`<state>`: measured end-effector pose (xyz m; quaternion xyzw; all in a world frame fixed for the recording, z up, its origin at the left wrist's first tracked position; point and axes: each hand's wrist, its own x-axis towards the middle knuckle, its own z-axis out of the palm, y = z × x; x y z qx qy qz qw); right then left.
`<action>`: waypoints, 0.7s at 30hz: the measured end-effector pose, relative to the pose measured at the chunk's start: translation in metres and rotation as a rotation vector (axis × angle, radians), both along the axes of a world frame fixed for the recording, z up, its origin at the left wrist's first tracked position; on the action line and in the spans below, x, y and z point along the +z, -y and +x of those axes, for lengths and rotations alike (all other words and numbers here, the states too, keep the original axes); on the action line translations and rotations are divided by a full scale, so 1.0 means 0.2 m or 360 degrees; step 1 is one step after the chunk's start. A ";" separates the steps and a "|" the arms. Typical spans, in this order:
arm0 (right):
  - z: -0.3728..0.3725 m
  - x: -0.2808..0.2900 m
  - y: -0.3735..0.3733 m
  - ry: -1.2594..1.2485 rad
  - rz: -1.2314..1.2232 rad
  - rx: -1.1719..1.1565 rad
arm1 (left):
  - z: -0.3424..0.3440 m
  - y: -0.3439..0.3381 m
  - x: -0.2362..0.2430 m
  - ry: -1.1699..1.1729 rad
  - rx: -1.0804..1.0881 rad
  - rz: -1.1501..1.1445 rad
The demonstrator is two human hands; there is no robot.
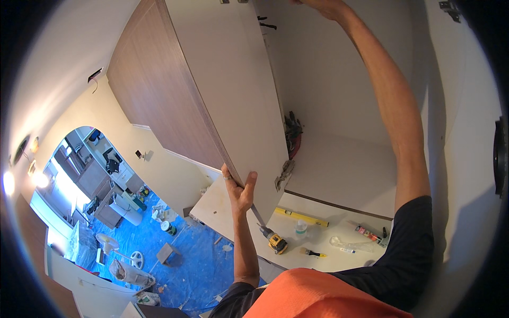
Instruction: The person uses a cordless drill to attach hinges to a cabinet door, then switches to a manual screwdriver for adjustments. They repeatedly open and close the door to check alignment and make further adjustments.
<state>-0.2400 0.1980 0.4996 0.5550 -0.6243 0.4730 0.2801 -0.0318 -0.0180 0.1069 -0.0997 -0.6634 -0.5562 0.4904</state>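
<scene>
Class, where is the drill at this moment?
In the head view, the drill is on the counter, just below the door that the left hand holds, left of the brush.

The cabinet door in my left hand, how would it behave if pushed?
The cabinet door looks stiff: it's broad and flat. Its size suggests real weight for your left hand at its lower edge. The metal hinge near its corner suggests swinging rather than sliding, if fastened.
</scene>
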 end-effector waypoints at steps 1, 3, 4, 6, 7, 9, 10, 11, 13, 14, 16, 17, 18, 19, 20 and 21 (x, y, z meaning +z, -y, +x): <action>0.01 0.01 -0.01 0.0192 0.0018 -0.0070 | 0.00 0.01 0.00 0.0004 0.0006 0.0004; 0.02 0.04 -0.01 0.0305 0.0050 -0.0175 | -0.01 0.02 -0.01 -0.0019 0.0047 -0.0070; 0.02 0.05 0.00 0.0224 0.0064 -0.0210 | -0.01 0.02 -0.02 -0.0027 0.0067 -0.0102; 0.00 0.07 0.02 -0.0002 0.0059 -0.0221 | -0.02 0.03 -0.02 -0.0031 0.0017 -0.0047; -0.01 0.07 0.03 -0.0142 0.0038 -0.0199 | -0.02 0.03 -0.03 -0.0033 -0.0012 -0.0023; -0.04 0.07 0.03 -0.0262 0.0031 -0.0163 | -0.02 0.03 -0.03 -0.0019 -0.0038 -0.0002; -0.04 0.07 0.03 -0.0236 0.0046 -0.0147 | -0.02 0.03 -0.02 -0.0010 -0.0050 0.0007; -0.04 0.06 0.02 -0.0213 0.0061 -0.0131 | -0.02 0.02 -0.02 -0.0014 -0.0067 0.0004; -0.03 0.05 0.01 -0.0076 0.0071 -0.0112 | -0.01 0.01 -0.02 -0.0038 -0.0099 0.0009; -0.02 0.05 0.00 -0.0011 0.0090 -0.0101 | -0.01 0.01 -0.01 -0.0027 -0.0116 0.0017; 0.00 0.03 0.00 0.0037 0.0091 -0.0114 | -0.01 -0.01 0.00 -0.0017 -0.0146 0.0065; 0.00 0.04 0.00 0.0054 0.0108 -0.0121 | -0.01 -0.02 0.01 -0.0027 -0.0187 0.0075; 0.01 0.03 0.00 0.0059 0.0112 -0.0173 | 0.00 -0.04 0.01 -0.0046 -0.0227 0.0091; 0.01 0.03 0.01 0.0057 0.0118 -0.0227 | 0.00 -0.05 0.03 -0.0071 -0.0269 0.0111; 0.00 0.03 0.01 0.0044 0.0124 -0.0226 | 0.01 -0.05 0.04 -0.0109 -0.0208 0.0031; -0.01 0.03 0.03 0.0027 0.0132 -0.0231 | 0.02 -0.06 0.06 -0.0149 -0.0148 -0.0046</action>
